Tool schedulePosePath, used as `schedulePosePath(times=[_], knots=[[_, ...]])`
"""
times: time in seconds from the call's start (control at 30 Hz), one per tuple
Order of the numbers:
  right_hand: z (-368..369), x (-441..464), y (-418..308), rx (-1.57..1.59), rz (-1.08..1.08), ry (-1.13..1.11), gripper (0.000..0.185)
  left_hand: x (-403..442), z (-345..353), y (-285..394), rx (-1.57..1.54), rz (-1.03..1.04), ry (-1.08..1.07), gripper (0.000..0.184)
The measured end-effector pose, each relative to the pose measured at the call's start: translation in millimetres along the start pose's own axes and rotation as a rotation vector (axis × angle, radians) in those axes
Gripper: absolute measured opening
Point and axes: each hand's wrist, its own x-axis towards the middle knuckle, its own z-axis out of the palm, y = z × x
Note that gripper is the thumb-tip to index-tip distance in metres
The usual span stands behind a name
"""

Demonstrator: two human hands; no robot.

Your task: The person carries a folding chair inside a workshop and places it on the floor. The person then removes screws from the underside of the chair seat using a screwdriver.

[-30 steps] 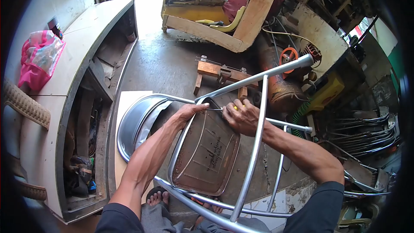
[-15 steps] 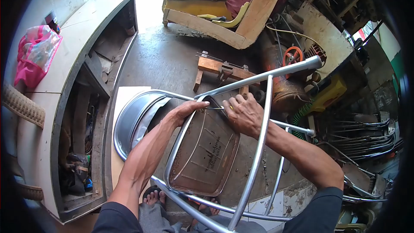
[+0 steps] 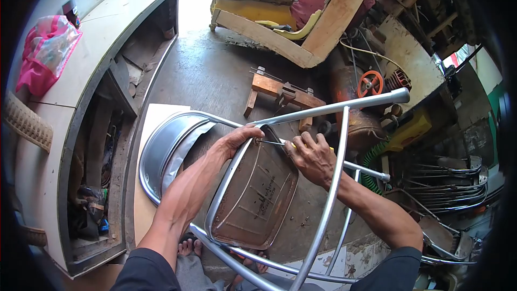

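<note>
A metal-framed chair (image 3: 324, 205) lies tipped over in front of me, the brown underside of its seat (image 3: 253, 194) facing up. My left hand (image 3: 240, 137) is closed on the seat's upper corner, with the thumb by a screw. My right hand (image 3: 312, 156) is wrapped round the yellow handle of a screwdriver (image 3: 273, 142); its thin shaft points left and its tip reaches the screw at that corner. The grey padded backrest (image 3: 171, 148) rests at the left on a pale board (image 3: 144, 213).
Beyond the chair stands a wooden clamp stand (image 3: 288, 94). Behind it is a torn sofa frame (image 3: 269, 32). A compressor with a red wheel (image 3: 370, 84) is at the right, above stacked chair frames (image 3: 447, 183). A cabinet (image 3: 59, 113) runs along the left.
My right hand has shifted right and slightly down, and more of the screwdriver's shaft shows. My left hand stays at the corner. The whole view has moved a little.
</note>
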Motion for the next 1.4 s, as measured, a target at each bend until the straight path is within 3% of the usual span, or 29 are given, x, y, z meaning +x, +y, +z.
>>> schedulePosePath(times=[0.37,0.47,0.53,0.57,0.77,0.9,1.0,1.2,1.27,1.4], knots=[[3,-8,-5,0.089,0.083,-0.093,0.032,5,1,-2,0.149,0.076,0.120,0.026],[2,-6,-5,0.281,0.206,-0.248,0.026,7,-1,-3,0.239,0.081,0.153,0.022],[1,5,7,0.608,0.278,-0.497,0.023,5,3,-4,0.227,0.094,0.171,0.024],[9,8,12,0.706,0.291,-0.517,0.019,3,5,-2,0.230,0.094,0.173,0.024],[-6,12,11,0.497,0.242,-0.382,0.013,-3,7,0,0.158,0.094,0.122,0.032],[-6,6,-2,0.250,0.107,-0.273,0.013,-10,13,6,0.255,0.005,0.257,0.042],[4,1,-14,0.152,0.210,-0.229,0.016,-12,15,8,0.317,-0.043,0.324,0.045],[7,7,7,0.261,0.240,-0.309,0.021,-1,4,0,0.372,0.017,0.372,0.036],[-2,15,11,0.367,0.247,-0.509,0.021,-3,7,1,0.377,0.010,0.382,0.036],[-6,27,20,0.361,0.208,-0.671,0.018,-12,15,7,0.348,0.028,0.396,0.037]])
